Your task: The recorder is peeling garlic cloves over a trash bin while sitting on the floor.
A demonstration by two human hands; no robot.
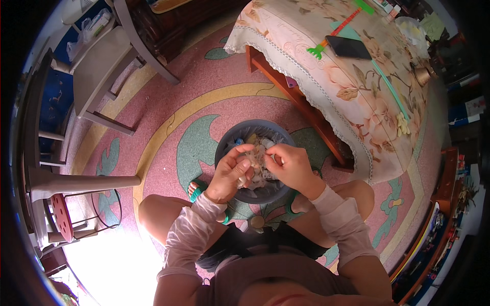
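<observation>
Between my knees, on the patterned floor, stands a round grey-blue bin [226, 143] lined with a clear plastic bag and partly filled with crumpled plastic, small bottles and other litter. Above its opening, my left hand [234, 170] holds something small and pale in its bent fingers. My right hand [285, 164] is close beside it, thumb and forefinger pinched at the edge of a thin, pale, wispy material [255, 157] that spans the gap between both hands. What this material is, I cannot tell; it blends with the litter beneath.
At the upper right, a table with a floral cloth [344, 95] holds a black smartphone [350, 48] and a green-and-orange hand-shaped scratcher [317, 50]. A grey wooden chair [101, 72] stands upper left, a red round-seated stool [61, 218] at the left. Shelves [446, 183] line the right.
</observation>
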